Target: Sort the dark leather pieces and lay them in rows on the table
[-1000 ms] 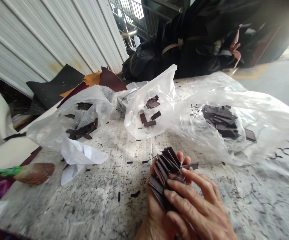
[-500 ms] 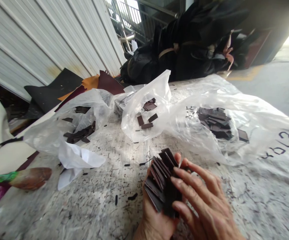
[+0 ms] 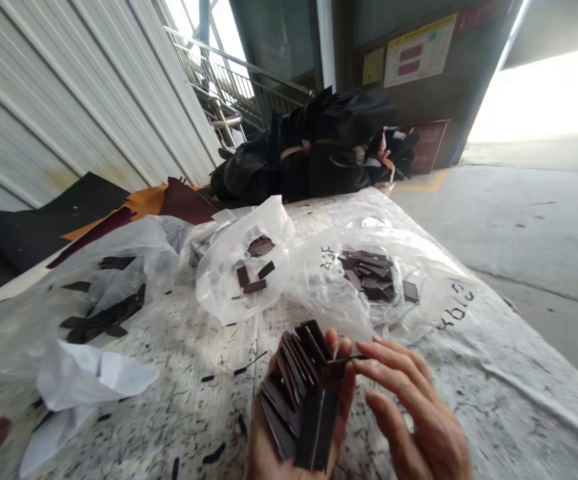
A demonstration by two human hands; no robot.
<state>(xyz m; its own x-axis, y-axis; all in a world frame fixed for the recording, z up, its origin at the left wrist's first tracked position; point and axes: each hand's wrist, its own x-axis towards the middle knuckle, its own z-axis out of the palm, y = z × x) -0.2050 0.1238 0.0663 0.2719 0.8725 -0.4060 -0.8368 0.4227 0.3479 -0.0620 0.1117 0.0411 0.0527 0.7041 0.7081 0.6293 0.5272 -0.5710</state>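
Note:
My left hand is palm up at the bottom of the view, shut on a fanned stack of dark brown leather pieces. My right hand is just to the right of the stack, fingers apart. Its fingertips are next to a thin leather strip that sticks out of the stack's top. The stack covers most of my left palm.
Clear plastic bags holding leather pieces lie on a speckled white table cover, with crumpled white paper at left. Leather sheets and black bundles lie beyond the table edge. Concrete floor lies to the right.
The whole view has tilted upward, showing more wall and floor. My right hand has lifted off the stack and moved right. The stack now fans out more in my left hand.

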